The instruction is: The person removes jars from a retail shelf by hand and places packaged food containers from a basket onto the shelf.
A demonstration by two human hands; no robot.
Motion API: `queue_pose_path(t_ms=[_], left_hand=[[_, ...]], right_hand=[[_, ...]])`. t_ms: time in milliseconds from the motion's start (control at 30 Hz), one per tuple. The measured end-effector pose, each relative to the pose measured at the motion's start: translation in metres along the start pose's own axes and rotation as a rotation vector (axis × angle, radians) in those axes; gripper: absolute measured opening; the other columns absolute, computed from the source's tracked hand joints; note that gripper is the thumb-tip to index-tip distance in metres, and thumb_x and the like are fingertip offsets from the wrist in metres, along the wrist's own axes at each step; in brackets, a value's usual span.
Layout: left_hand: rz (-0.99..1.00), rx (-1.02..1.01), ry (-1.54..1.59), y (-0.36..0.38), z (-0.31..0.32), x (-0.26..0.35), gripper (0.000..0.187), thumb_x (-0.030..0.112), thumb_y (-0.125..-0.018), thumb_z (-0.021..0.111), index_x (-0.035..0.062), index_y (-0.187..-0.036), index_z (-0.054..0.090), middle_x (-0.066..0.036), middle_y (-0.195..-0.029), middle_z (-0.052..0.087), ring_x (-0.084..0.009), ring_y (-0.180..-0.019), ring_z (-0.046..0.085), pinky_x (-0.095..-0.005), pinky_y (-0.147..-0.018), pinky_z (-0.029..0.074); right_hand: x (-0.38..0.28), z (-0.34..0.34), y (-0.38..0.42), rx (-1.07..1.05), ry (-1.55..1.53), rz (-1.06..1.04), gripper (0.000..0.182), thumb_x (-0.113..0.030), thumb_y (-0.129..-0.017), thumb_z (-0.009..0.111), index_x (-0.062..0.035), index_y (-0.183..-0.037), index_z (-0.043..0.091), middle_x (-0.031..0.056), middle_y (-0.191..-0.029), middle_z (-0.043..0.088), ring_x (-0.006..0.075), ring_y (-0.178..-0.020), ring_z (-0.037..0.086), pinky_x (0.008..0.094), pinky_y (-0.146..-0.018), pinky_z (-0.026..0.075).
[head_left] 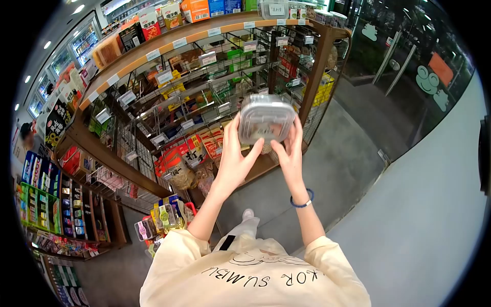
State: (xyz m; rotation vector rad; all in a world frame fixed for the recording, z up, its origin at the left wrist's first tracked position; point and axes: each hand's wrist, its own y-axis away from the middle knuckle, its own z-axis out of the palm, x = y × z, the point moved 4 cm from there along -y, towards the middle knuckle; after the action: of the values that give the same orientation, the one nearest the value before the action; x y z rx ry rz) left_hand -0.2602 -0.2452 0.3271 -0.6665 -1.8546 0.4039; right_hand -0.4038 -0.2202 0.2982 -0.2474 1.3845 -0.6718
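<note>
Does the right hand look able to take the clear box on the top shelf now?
Probably not: the right hand helps hold the lidded plastic container, though nothing visible blocks the clear box.

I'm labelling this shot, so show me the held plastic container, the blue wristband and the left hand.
Held plastic container [266,118]: head view, on its lid.
Blue wristband [299,206]: head view, on its near side.
Left hand [236,156]: head view, its middle.

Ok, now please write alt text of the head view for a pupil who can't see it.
A person's left hand and right hand hold a clear lidded container in front of a wooden-framed shop shelf stocked with packets. A dark glass door shows at the picture's right.
</note>
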Motion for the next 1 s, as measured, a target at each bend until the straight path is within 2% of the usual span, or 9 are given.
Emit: queue_pose_path(t_ms=[67,100,400,500,567,600,667,900,1000], left_hand=[[0.056,0.028,0.018,-0.033,-0.003,0.007,0.065,0.016,-0.083,0.062,-0.0012,-0.134,0.025,-0.013,-0.127,0.034,-0.0219,-0.118,0.039,-0.0335,-0.096,0.037],[0.041,0.029,0.069,-0.050,-0.004,0.006,0.070,0.021,-0.083,0.062,-0.0031,-0.135,0.022,-0.021,-0.129,0.032,-0.0318,-0.122,0.034,-0.0388,-0.102,0.029],[0.312,0.216,-0.014,-0.213,-0.059,0.009,0.071,0.030,-0.082,0.061,-0.0081,-0.131,0.026,-0.023,-0.121,0.037,-0.0315,-0.118,0.039,-0.0373,-0.099,0.034],[0.408,0.227,-0.143,-0.269,-0.078,-0.002,0.069,0.031,-0.083,0.063,-0.0019,-0.133,0.028,-0.016,-0.122,0.039,-0.0221,-0.111,0.048,-0.0326,-0.092,0.041],[0.398,0.244,-0.132,-0.297,-0.087,-0.006,0.064,0.038,-0.082,0.062,-0.0019,-0.127,0.039,-0.015,-0.116,0.048,-0.0200,-0.106,0.051,-0.0319,-0.090,0.041],[0.581,0.164,0.031,-0.312,-0.086,0.002,0.059,0.014,-0.082,0.060,-0.0050,-0.130,0.031,-0.020,-0.115,0.050,-0.0240,-0.101,0.054,-0.0326,-0.091,0.041],[0.519,0.096,0.048,-0.333,-0.090,-0.003,0.048,0.011,-0.082,0.059,-0.0036,-0.123,0.038,-0.014,-0.108,0.053,-0.0196,-0.098,0.054,-0.0308,-0.090,0.041],[0.372,-0.054,0.054,-0.384,-0.086,-0.057,0.036,0.013,-0.083,0.059,-0.0009,-0.115,0.050,-0.007,-0.102,0.060,-0.0146,-0.094,0.054,-0.0287,-0.084,0.043],[0.051,-0.163,-0.092,-0.391,-0.088,-0.077,0.044,0.019,-0.086,0.058,0.0016,-0.124,0.045,-0.007,-0.112,0.056,-0.0147,-0.102,0.051,-0.0285,-0.088,0.041]], right_hand=[[-0.004,0.003,-0.033,-0.013,0.011,-0.056,0.078,0.003,-0.077,0.057,-0.0045,-0.140,0.012,0.0168,-0.140,0.027,0.0253,-0.129,0.030,0.0377,-0.106,0.025],[-0.004,0.005,-0.051,-0.028,0.030,-0.093,0.078,0.004,-0.077,0.057,-0.0043,-0.140,0.012,0.0173,-0.140,0.027,0.0257,-0.129,0.030,0.0382,-0.107,0.025],[-0.031,0.062,-0.232,-0.232,0.077,-0.406,0.075,-0.003,-0.077,0.062,-0.0035,-0.138,0.017,0.0160,-0.130,0.038,0.0231,-0.120,0.041,0.0363,-0.101,0.034],[-0.030,0.081,-0.288,-0.344,0.025,-0.461,0.076,-0.004,-0.078,0.062,-0.0017,-0.137,0.014,0.0154,-0.128,0.040,0.0232,-0.116,0.045,0.0352,-0.099,0.036],[-0.021,0.087,-0.317,-0.227,0.130,-0.464,0.057,-0.012,-0.085,0.057,-0.0052,-0.135,0.030,0.0133,-0.128,0.045,0.0228,-0.120,0.043,0.0344,-0.100,0.034],[-0.018,0.095,-0.332,-0.290,0.003,-0.412,0.058,-0.013,-0.084,0.058,-0.0009,-0.133,0.031,0.0144,-0.126,0.046,0.0229,-0.117,0.044,0.0341,-0.097,0.036],[-0.010,0.101,-0.359,-0.391,-0.047,-0.268,0.072,-0.013,-0.083,0.061,0.0006,-0.137,0.016,0.0123,-0.128,0.040,0.0170,-0.119,0.040,0.0295,-0.097,0.036],[0.014,0.105,-0.408,-0.454,0.074,-0.152,0.062,-0.021,-0.080,0.063,0.0001,-0.129,0.033,0.0076,-0.112,0.051,0.0125,-0.100,0.049,0.0258,-0.087,0.040],[0.030,0.107,-0.424,-0.624,0.149,-0.047,0.037,-0.023,-0.083,0.059,-0.0015,-0.112,0.050,0.0000,-0.089,0.054,0.0060,-0.080,0.048,0.0203,-0.070,0.039]])
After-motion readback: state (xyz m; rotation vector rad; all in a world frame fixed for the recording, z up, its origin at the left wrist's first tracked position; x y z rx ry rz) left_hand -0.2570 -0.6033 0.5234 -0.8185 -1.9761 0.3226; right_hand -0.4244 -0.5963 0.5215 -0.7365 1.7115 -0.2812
